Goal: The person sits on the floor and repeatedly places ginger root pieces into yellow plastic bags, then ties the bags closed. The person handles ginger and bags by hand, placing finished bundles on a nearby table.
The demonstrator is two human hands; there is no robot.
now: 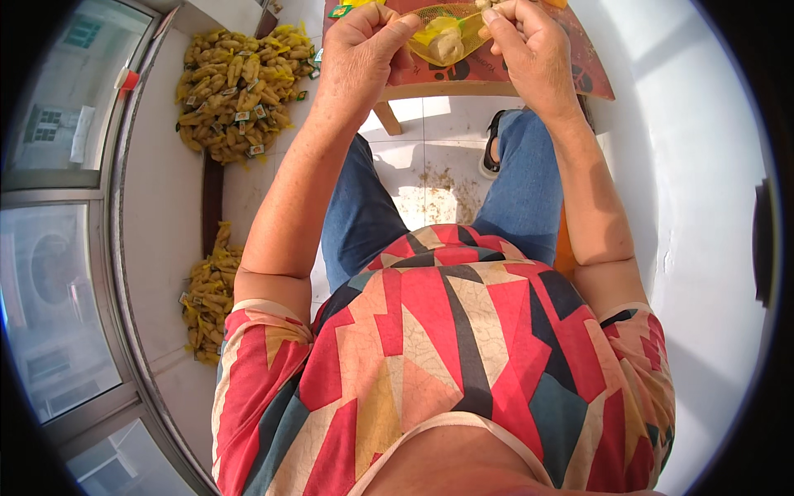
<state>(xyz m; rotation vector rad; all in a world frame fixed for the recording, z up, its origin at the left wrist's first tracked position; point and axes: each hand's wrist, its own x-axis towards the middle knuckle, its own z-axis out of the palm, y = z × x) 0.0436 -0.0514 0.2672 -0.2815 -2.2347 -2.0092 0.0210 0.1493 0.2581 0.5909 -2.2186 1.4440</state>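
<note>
A yellow mesh net bag [474,38] is stretched between my two hands over the front of a red table. My left hand [367,53] pinches its left side between thumb and fingers. On the opposite side, my right hand [532,53] grips the mesh the same way. A pale knobbly root, apparently ginger [446,44], shows through the netting beside a bright yellow piece. Whether the root lies inside the bag or behind it, I cannot tell. Past my left hand, a small green tag [340,11] lies by more yellow material at the top edge.
The red table [409,75] bears printed writing and has a wooden edge. On the tiled floor at left rest a large heap of filled yellow net bags [239,93] with tags and a smaller heap [214,304]. Brown debris [443,192] litters the floor between my legs. Windows [62,297] line the left.
</note>
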